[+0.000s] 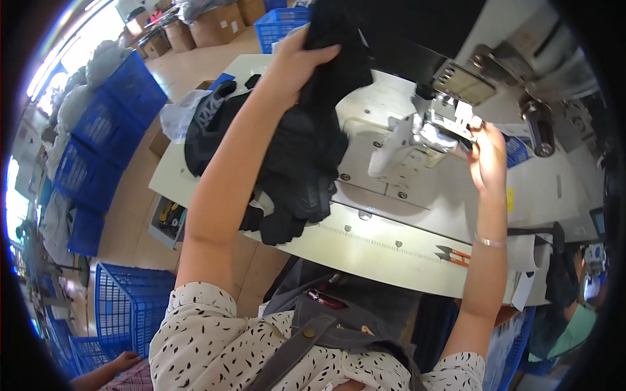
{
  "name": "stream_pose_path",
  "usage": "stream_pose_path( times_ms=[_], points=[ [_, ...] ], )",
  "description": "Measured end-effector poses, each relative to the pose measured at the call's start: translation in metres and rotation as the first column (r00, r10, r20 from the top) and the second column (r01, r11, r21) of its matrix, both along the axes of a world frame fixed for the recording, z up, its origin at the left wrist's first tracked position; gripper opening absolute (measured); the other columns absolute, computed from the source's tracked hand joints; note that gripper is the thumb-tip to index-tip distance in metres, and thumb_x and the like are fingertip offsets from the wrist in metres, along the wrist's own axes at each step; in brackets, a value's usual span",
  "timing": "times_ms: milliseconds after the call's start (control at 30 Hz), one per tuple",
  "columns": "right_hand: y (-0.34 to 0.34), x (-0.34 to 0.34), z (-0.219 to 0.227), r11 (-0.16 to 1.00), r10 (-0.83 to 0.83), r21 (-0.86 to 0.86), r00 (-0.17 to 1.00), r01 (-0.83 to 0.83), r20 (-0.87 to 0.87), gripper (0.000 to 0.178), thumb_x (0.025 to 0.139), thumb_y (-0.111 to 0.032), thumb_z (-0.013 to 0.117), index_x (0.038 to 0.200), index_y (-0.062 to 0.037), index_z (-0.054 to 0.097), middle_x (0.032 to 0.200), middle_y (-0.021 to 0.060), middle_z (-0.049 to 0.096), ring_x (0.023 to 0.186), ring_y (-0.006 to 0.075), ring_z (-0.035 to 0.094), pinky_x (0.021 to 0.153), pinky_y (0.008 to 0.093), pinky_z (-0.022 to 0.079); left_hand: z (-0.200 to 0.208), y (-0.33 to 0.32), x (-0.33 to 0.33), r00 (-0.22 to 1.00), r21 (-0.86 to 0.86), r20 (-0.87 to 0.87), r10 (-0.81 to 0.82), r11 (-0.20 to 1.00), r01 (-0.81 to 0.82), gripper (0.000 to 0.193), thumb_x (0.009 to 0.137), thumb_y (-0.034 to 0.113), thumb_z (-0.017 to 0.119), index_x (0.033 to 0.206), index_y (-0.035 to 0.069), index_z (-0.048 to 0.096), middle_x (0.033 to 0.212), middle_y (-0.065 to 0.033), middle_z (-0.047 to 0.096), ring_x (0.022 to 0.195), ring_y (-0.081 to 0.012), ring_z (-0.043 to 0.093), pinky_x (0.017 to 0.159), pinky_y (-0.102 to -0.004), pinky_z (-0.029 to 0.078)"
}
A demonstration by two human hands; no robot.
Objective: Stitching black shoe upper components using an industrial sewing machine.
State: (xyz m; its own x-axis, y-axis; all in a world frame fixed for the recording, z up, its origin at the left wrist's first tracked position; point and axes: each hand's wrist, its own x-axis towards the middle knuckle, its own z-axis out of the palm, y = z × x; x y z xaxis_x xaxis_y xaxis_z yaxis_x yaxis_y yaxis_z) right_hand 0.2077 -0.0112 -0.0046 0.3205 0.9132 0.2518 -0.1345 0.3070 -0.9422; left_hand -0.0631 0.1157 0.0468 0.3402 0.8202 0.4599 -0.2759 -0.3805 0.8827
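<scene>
My left hand (293, 70) is raised over the far left of the sewing table, closed round a piece of black fabric (336, 55) with the thumb across it. Below it a heap of black fabric pieces (287, 166) lies on the table and hangs over its front edge. My right hand (488, 156) is at the sewing machine (427, 133), its fingers pinched together beside the lit metal parts under the head. A small dark edge shows by those fingertips, but what they hold is too small to make out.
Thread snips with orange handles (453, 255) lie near the table's front edge (365, 244). Stacked blue crates (98, 156) hold wrapped bundles at left, with another blue crate (134, 306) on the floor. An open drawer (166, 225) sticks out under the table. Another person's hand (125, 362) shows at lower left.
</scene>
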Motion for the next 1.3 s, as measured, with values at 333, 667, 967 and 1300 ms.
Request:
stream_pose_path(
  times_ms=[333,667,967,1300],
  points=[
    [-0.089,-0.086,-0.047,0.928,-0.365,0.276,0.76,0.25,0.538,0.027,0.084,-0.004,0.051,0.11,0.0007,0.051,0.092,0.0106,0.056,0.066,0.0095,0.051,0.061,0.0216,0.043,-0.023,-0.135,-0.126,0.971,0.099,-0.18,0.157,0.985,-0.141,0.03,0.083,0.007,0.06,0.109,-0.003,0.051,0.095,-0.0025,0.06,0.084,-0.0064,0.053,0.076,-0.022,0.044],
    [0.026,-0.181,0.013,0.842,-0.511,0.512,0.052,-0.168,0.858,0.026,0.067,-0.004,0.065,0.091,-0.0055,0.054,0.083,0.0046,0.053,0.078,0.0224,0.051,0.082,0.0363,0.041,-0.024,-0.153,-0.15,0.955,-0.003,-0.031,0.295,0.955,-0.295,0.033,0.081,0.003,0.059,0.112,-0.005,0.05,0.1,-0.0065,0.06,0.089,-0.01,0.055,0.079,-0.0243,0.045],
    [0.022,-0.206,-0.024,0.851,0.477,0.136,0.854,-0.508,0.207,0.068,0.07,-0.026,0.072,0.12,0.003,0.037,0.123,0.0159,0.046,0.112,0.0237,0.044,0.095,0.0357,0.033,-0.026,-0.142,-0.167,0.963,-0.431,0.269,-0.029,0.89,0.147,0.048,0.073,-0.001,0.062,0.118,-0.004,0.047,0.11,-0.009,0.057,0.098,-0.0142,0.055,0.088,-0.0247,0.041],
    [0.028,-0.219,-0.026,0.943,0.261,-0.331,0.686,-0.032,0.679,0.052,0.077,-0.016,0.066,0.118,0.0053,0.043,0.106,0.0173,0.055,0.097,0.026,0.054,0.083,0.0332,0.043,-0.115,-0.05,-0.183,0.573,0.268,-0.607,0.55,0.821,-0.505,0.054,0.078,0.026,0.063,0.115,-0.008,0.044,0.104,-0.0172,0.056,0.095,-0.0257,0.055,0.085,-0.0318,0.043]
  ],
)
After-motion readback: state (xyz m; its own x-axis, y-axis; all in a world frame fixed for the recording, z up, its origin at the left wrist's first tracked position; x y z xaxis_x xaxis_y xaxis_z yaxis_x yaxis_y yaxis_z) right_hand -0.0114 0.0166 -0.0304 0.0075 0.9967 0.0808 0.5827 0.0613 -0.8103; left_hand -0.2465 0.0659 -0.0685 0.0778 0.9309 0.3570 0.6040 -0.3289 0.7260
